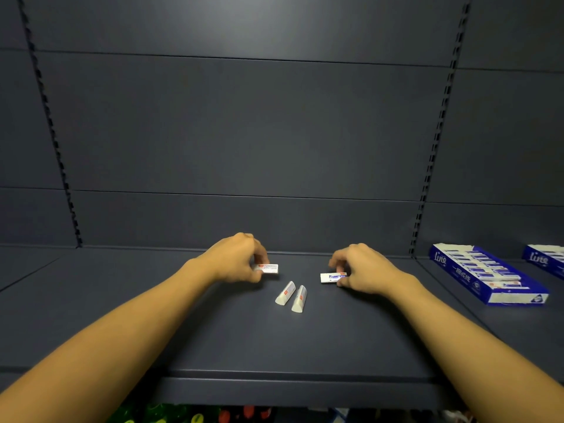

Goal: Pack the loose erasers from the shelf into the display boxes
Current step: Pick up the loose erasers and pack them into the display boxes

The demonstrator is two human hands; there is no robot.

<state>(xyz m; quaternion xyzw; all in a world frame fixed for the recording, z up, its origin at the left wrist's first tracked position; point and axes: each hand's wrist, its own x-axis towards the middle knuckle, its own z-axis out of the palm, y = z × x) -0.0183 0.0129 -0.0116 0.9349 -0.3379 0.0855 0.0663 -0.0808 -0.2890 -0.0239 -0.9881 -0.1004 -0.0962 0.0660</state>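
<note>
On the dark shelf point(213, 331), towards its back edge and left of centre, the left hand point(236, 259) has its fingers curled over one end of a small white eraser point(268, 268), thumb below and fingers above, pinching it; the eraser's free end points right and seems to sit just off the shelf surface, though the angle makes that hard to judge. Just right of it and nearer the front edge, two wedge-shaped white erasers point(291, 296) lie side by side on the shelf, almost touching, untouched by either hand. Further right, the right hand point(358, 270) pinches the right end of another white eraser point(331, 277) between thumb and curled fingers, its left end free and pointing towards the middle. Beyond that hand, near the shelf's right end, a blue display box point(488, 276) lies flat, filled with a row of erasers. A second blue box point(546, 259) shows partly at the far right edge.
</note>
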